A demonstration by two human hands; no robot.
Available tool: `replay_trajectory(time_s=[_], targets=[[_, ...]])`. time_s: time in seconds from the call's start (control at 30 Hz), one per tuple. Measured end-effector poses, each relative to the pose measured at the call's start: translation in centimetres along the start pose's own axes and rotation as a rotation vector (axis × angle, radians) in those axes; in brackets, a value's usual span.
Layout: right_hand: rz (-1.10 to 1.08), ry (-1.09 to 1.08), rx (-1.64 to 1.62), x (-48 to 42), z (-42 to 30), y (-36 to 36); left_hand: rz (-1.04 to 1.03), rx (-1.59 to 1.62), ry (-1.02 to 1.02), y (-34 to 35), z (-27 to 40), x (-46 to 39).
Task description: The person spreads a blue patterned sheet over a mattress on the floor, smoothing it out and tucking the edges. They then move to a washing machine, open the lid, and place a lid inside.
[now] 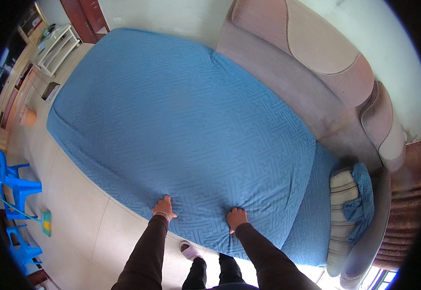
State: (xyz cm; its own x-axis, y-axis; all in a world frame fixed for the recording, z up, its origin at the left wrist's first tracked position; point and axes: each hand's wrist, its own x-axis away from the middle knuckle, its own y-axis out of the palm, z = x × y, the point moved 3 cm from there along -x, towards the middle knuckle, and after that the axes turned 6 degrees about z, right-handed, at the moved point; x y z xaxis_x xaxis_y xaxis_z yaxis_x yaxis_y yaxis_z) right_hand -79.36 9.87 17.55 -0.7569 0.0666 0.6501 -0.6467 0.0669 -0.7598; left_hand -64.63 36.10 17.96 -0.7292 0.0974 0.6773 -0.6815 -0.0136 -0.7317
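Note:
A blue patterned fabric cover [181,119] is spread over a wide bed-like surface in front of me. Near its lower edge, my left hand [164,208] rests on the cloth with thumb and fingers apart, a bracelet at the wrist. Farther right, my right hand [237,218] is closed on the cover, and creases run out from it. Another part of blue patterned cloth [306,217] lies lower at the right, beside a striped cushion [341,210] with a crumpled blue cloth [362,203] partly over it.
A beige and pink sofa [304,83] borders the cover's far right side. Blue plastic chairs [23,186], a broom [46,223] and an orange bin [28,117] are at the left. A white shelf cart [60,49] stands at the upper left. My slippered foot [190,251] is on the tiled floor [76,203].

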Motion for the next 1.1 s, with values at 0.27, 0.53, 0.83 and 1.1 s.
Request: replay_trajectory(time_s=[0.27,0.53,0.83,1.1], targets=[[-0.028,-0.009,0.002,0.0,-0.4,-1.1,-0.076,-0.029,0.003,0.9,-0.8,-1.3],[-0.019,-0.018,-0.001,0.0,-0.5,-1.5,-0.123,-0.091,-0.084,1.0,-0.4,-1.3],[-0.059,-0.057,0.016,0.1,0.0,-0.8,-0.091,-0.072,-0.076,1.0,0.3,-0.9],[-0.063,-0.053,-0.021,0.0,0.1,0.2,-0.117,-0.104,-0.112,1.9,0.1,-1.3]])
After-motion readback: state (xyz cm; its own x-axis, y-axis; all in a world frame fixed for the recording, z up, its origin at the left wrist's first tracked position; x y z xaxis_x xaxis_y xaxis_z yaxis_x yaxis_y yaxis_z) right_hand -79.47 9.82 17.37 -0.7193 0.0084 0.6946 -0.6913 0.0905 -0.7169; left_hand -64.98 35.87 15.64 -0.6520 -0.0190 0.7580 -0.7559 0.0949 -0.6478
